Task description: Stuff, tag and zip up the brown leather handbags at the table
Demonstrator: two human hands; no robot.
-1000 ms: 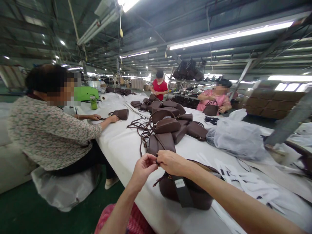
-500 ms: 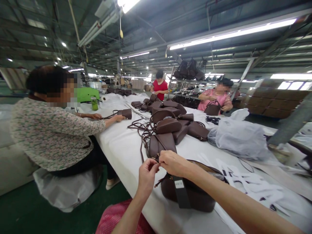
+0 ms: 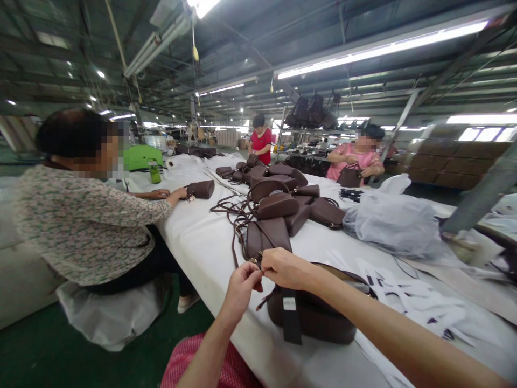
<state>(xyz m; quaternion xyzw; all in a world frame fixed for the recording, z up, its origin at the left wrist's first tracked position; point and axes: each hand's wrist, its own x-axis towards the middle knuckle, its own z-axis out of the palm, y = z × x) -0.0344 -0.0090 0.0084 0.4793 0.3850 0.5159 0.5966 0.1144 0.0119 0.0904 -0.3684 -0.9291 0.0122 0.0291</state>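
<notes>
Close together above the near part of the table, my left hand (image 3: 244, 280) and my right hand (image 3: 283, 267) meet with fingertips pinched. What lies between the fingers is too small to make out. Beneath my right forearm a dark brown handbag (image 3: 323, 328) rests on the table, its top open. From its front hangs a black tag (image 3: 292, 323) with a white label. A thin tassel-like cord end (image 3: 262, 303) sticks out at the bag's left. Just beyond my fingers lies another brown bag (image 3: 269, 237) with gold-coloured metal fittings.
Brown bags with straps (image 3: 278, 206) are heaped along the table (image 3: 194, 231). Clear plastic bags (image 3: 396, 215) and white strips (image 3: 420, 307) lie to the right. A co-worker (image 3: 81, 215) sits at left, handling a brown bag (image 3: 201, 189); two more people work farther back.
My hands stay pinched together in nearly the same place. The black tag has swung slightly. The left co-worker's hands have moved closer together beside their bag. The view has shifted a little.
</notes>
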